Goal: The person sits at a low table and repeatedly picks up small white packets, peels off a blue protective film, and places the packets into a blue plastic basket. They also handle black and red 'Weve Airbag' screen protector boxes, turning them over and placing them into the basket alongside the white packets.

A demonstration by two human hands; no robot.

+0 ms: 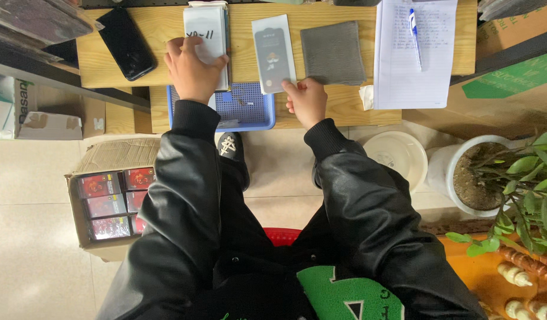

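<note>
My left hand (pixel 192 70) rests on a stack of white packets (pixel 207 37) on the wooden table (pixel 161 26), fingers curled over the stack's lower edge. My right hand (pixel 306 101) pinches the lower right corner of a flat packet holding a dark screen protector (pixel 273 53). A blue mesh tray (pixel 247 106) lies between the hands at the table's near edge. Both arms wear black jacket sleeves.
A black phone (pixel 126 42) lies at the left, a grey cloth (pixel 333 52) right of the protector, then a lined paper sheet (pixel 413 59) with a blue pen (pixel 415 37). Below stand a cardboard box of red packs (pixel 110 198), a white bowl (pixel 398 155) and a potted plant (pixel 498 178).
</note>
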